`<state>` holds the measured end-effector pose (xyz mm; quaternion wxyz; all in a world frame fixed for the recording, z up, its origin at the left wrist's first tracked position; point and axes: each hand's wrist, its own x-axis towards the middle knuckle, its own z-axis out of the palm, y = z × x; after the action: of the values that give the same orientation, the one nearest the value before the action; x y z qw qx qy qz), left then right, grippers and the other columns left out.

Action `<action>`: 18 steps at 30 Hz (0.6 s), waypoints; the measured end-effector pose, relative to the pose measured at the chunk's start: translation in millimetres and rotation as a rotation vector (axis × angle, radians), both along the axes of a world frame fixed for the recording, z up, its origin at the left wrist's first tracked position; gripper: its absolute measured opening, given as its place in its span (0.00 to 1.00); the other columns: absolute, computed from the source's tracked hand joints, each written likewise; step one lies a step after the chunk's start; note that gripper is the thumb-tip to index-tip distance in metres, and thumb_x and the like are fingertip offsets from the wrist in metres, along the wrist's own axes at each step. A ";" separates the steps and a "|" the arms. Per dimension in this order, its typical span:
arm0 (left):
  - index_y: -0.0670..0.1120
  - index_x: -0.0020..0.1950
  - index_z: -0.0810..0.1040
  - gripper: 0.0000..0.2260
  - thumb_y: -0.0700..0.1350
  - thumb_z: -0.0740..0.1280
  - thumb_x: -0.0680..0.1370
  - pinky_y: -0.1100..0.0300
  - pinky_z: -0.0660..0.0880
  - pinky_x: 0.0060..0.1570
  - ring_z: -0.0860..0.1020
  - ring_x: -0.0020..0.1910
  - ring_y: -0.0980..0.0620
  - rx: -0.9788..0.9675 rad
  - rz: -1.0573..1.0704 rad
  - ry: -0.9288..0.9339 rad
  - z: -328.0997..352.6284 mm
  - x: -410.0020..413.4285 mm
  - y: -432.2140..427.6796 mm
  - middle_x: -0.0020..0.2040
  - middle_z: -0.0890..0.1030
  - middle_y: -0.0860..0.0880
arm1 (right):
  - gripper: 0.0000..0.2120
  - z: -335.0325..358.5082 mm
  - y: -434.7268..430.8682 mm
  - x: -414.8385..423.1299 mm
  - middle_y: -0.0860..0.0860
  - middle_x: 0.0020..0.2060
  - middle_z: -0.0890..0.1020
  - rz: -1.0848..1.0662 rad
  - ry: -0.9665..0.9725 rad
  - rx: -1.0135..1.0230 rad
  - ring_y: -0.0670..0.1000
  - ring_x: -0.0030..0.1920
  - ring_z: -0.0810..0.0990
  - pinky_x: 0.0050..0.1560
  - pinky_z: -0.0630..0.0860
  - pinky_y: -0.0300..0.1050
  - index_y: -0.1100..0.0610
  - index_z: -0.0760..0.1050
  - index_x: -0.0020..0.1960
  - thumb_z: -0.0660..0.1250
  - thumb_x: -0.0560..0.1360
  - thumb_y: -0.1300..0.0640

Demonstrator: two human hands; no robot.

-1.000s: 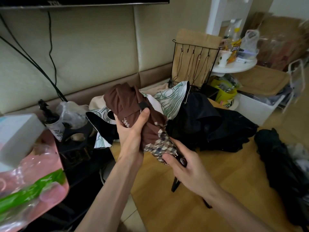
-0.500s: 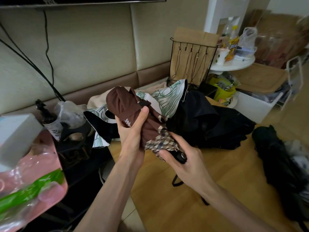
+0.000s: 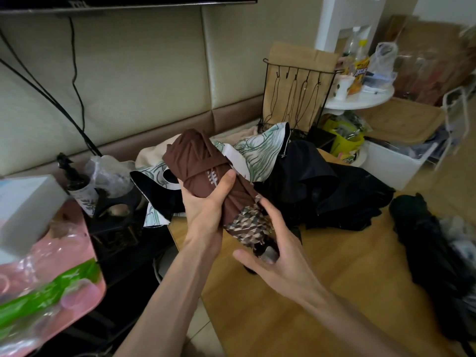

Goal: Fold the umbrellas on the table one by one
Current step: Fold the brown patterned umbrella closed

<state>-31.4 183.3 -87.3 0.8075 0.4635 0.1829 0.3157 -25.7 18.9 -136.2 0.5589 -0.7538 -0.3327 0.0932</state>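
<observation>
The left hand [image 3: 206, 210] grips the brown fabric compact umbrella [image 3: 195, 155] around its middle. Its palm is under the bundle and its thumb lies across the top, just beside a wrap-around brown strap with a white stitched mark [image 3: 207, 173]. The forearm rises steeply from the lower edge of the view, and the wrist is bent back to cradle the roll.

The right hand [image 3: 280, 256] is at the umbrella's near end. Its thumb and index finger are spread wide and almost straight, and the index fingertip touches the grey-and-brown triangle-patterned hem [image 3: 247, 222]. The dark handle [image 3: 269, 253] shows in the gap below the palm. This hand seems to lie against the end rather than clamp it, though the fingers behind the roll are hidden.

The umbrella is held above the light wooden table [image 3: 309, 292], touching nothing else. Its long axis slants from the handle, low and near the person's right, up and away to the left. The left hand is therefore nearer the strap, and the right hand is nearer the loose hem. Fastening the strap probably depends on the left hand holding the roll tight.

Beyond them lie an unfolded white umbrella with a green print [image 3: 260, 155], a heap of black umbrella cloth [image 3: 334, 191] and, well apart to the right, another black bundle [image 3: 432, 253].
</observation>
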 end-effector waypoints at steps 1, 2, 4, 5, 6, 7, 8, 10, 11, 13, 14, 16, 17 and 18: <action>0.44 0.73 0.72 0.39 0.43 0.84 0.65 0.44 0.84 0.57 0.86 0.56 0.41 -0.004 -0.010 0.003 -0.7 0.0 -1.3 0.59 0.86 0.41 | 0.39 -3.7 1.1 -0.5 0.38 0.75 0.73 -0.033 -0.099 -0.012 0.40 0.74 0.73 0.69 0.76 0.42 0.40 0.57 0.83 0.73 0.78 0.40; 0.43 0.73 0.73 0.39 0.43 0.84 0.65 0.42 0.83 0.58 0.86 0.56 0.41 -0.012 -0.030 0.002 -0.4 -0.4 -3.3 0.59 0.85 0.40 | 0.36 -4.6 1.9 -0.9 0.39 0.74 0.74 -0.059 -0.140 -0.002 0.40 0.73 0.74 0.67 0.77 0.42 0.41 0.58 0.83 0.72 0.80 0.41; 0.40 0.73 0.73 0.37 0.42 0.85 0.67 0.39 0.81 0.61 0.85 0.58 0.38 -0.023 -0.104 -0.021 -2.3 -0.2 -3.5 0.61 0.85 0.39 | 0.31 -1.0 0.9 -2.2 0.38 0.63 0.82 -0.045 -0.052 0.056 0.39 0.59 0.82 0.56 0.82 0.40 0.40 0.63 0.81 0.70 0.82 0.45; 0.39 0.72 0.74 0.35 0.41 0.84 0.69 0.38 0.81 0.62 0.85 0.59 0.38 -0.022 -0.142 -0.035 -2.8 -0.4 -3.5 0.61 0.85 0.40 | 0.28 3.0 0.3 -3.4 0.38 0.54 0.84 -0.013 0.068 0.103 0.40 0.46 0.84 0.46 0.82 0.40 0.35 0.64 0.79 0.70 0.81 0.46; 0.38 0.71 0.75 0.33 0.41 0.83 0.69 0.39 0.80 0.62 0.85 0.58 0.40 -0.023 -0.166 -0.034 -3.0 -0.8 -3.7 0.60 0.86 0.40 | 0.27 5.0 -0.9 -4.1 0.39 0.47 0.85 0.019 0.161 0.126 0.43 0.36 0.81 0.37 0.80 0.41 0.30 0.66 0.75 0.69 0.81 0.46; 0.38 0.70 0.76 0.32 0.41 0.81 0.69 0.41 0.81 0.62 0.86 0.57 0.41 -0.018 -0.170 -0.019 -2.3 -1.3 -4.4 0.59 0.86 0.41 | 0.25 8.0 -1.9 -4.7 0.40 0.45 0.85 0.040 0.205 0.126 0.48 0.32 0.79 0.34 0.79 0.43 0.27 0.66 0.73 0.69 0.81 0.46; 0.39 0.70 0.77 0.32 0.42 0.81 0.67 0.43 0.82 0.60 0.86 0.56 0.41 -0.008 -0.154 0.004 -2.2 -1.5 -4.2 0.58 0.87 0.42 | 0.25 10.6 -2.9 -4.2 0.41 0.46 0.85 0.068 0.228 0.115 0.50 0.33 0.80 0.35 0.80 0.45 0.28 0.67 0.73 0.69 0.81 0.46; 0.40 0.69 0.77 0.34 0.41 0.84 0.65 0.46 0.84 0.55 0.86 0.56 0.41 0.034 -0.115 0.049 -3.0 -1.1 -0.8 0.56 0.87 0.42 | 0.22 14.2 -4.2 0.7 0.42 0.57 0.85 0.141 0.273 0.102 0.49 0.49 0.86 0.50 0.83 0.45 0.35 0.68 0.75 0.68 0.83 0.46; 0.40 0.70 0.76 0.36 0.40 0.85 0.64 0.48 0.84 0.53 0.86 0.55 0.41 0.061 -0.109 0.060 -4.5 -0.2 1.9 0.56 0.87 0.42 | 0.20 16.0 -5.9 5.5 0.42 0.61 0.84 0.151 0.277 0.088 0.46 0.58 0.85 0.58 0.82 0.44 0.39 0.70 0.75 0.66 0.84 0.44; 0.39 0.70 0.76 0.39 0.42 0.86 0.63 0.49 0.84 0.53 0.86 0.55 0.41 0.113 -0.143 0.082 -5.2 0.0 5.5 0.57 0.87 0.42 | 0.20 23.2 -10.3 18.3 0.40 0.61 0.84 0.047 0.214 0.057 0.42 0.62 0.83 0.65 0.80 0.48 0.41 0.75 0.71 0.64 0.81 0.38; 0.39 0.71 0.76 0.39 0.43 0.86 0.62 0.48 0.83 0.54 0.86 0.56 0.41 0.134 -0.189 0.092 -5.0 -0.9 6.5 0.58 0.87 0.42 | 0.22 28.3 -12.6 24.6 0.40 0.59 0.85 -0.046 0.150 0.060 0.42 0.60 0.83 0.63 0.81 0.49 0.42 0.76 0.70 0.65 0.79 0.37; 0.39 0.70 0.76 0.38 0.40 0.87 0.64 0.47 0.83 0.54 0.86 0.56 0.42 0.195 -0.295 0.112 -3.2 -4.7 4.1 0.57 0.87 0.42 | 0.24 37.7 -16.6 32.2 0.41 0.57 0.83 -0.156 -0.031 0.103 0.46 0.58 0.84 0.57 0.81 0.44 0.47 0.76 0.72 0.69 0.79 0.40; 0.40 0.70 0.77 0.37 0.38 0.86 0.63 0.49 0.83 0.53 0.87 0.54 0.43 0.233 -0.345 0.123 -3.3 -6.5 1.8 0.56 0.88 0.44 | 0.24 41.7 -17.7 33.4 0.43 0.57 0.81 -0.177 -0.154 0.112 0.48 0.58 0.83 0.55 0.80 0.42 0.49 0.76 0.72 0.71 0.79 0.42; 0.41 0.69 0.77 0.37 0.37 0.86 0.62 0.52 0.82 0.51 0.87 0.53 0.45 0.275 -0.386 0.131 -3.8 -7.7 -0.9 0.54 0.88 0.45 | 0.25 45.9 -18.3 34.1 0.45 0.59 0.80 -0.195 -0.287 0.099 0.50 0.59 0.82 0.55 0.78 0.39 0.51 0.76 0.72 0.72 0.79 0.44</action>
<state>-39.1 182.4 -91.0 0.7687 0.6147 0.0982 0.1466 8.4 0.6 -90.4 0.5487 -0.7596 -0.3384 -0.0864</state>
